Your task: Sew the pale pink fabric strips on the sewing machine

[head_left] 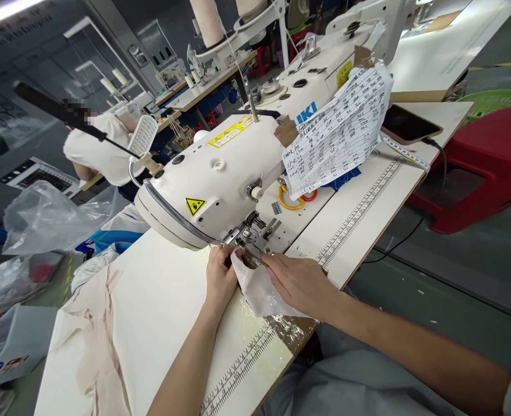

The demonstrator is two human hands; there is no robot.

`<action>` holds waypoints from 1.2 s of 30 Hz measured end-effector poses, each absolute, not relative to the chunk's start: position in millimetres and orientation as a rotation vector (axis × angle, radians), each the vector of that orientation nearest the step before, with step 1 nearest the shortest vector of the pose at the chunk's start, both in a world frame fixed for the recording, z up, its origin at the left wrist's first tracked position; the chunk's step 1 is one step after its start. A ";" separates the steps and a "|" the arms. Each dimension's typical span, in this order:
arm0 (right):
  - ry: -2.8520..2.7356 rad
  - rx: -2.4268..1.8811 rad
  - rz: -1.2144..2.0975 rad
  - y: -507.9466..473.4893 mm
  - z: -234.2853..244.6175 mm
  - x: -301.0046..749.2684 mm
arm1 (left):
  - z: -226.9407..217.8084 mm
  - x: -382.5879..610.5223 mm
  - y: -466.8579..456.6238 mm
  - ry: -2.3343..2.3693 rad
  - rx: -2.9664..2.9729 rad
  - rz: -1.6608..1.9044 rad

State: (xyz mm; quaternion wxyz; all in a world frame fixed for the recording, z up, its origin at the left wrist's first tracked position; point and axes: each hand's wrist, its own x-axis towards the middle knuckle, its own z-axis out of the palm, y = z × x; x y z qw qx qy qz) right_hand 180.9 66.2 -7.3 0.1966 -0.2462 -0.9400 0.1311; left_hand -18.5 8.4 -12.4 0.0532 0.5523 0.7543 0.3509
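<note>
A pale piece of fabric (259, 292) lies under the needle area of a white sewing machine (238, 156). On its left edge my left hand (220, 274) pinches the cloth close to the presser foot (247, 236). My right hand (296, 283) grips the fabric's upper right edge with thumb and fingers together, just in front of the foot. The cloth curves between both hands and hangs toward the table's front edge. The exact fingertips of my left hand are partly hidden by the machine head.
Sheer pinkish fabric (101, 346) lies on the table's left. Yellow-handled scissors (290, 199), a handwritten sheet (337, 133) and a phone (411, 124) are on the right. A red stool (463, 173) stands beside the table. Plastic bags (51, 214) are at far left; a person (103, 144) sits beyond.
</note>
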 end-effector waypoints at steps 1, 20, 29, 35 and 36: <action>-2.635 -0.692 0.360 66.2 -7.8 180.8 | -12.7 -18.4 8.7 2.307 1.694 1.056; -2.707 -0.762 0.399 64.9 -3.0 179.5 | -14.1 -22.6 5.3 2.337 1.707 1.047; -2.727 -0.779 0.240 62.7 -1.3 177.3 | -16.1 -25.3 4.2 2.241 2.346 0.937; -2.576 -0.781 0.486 47.7 -6.4 209.8 | 1.8 -18.1 -7.4 2.068 2.399 0.671; -2.529 -0.762 0.607 43.6 -7.2 220.6 | 3.8 -15.4 -9.2 2.068 2.404 0.634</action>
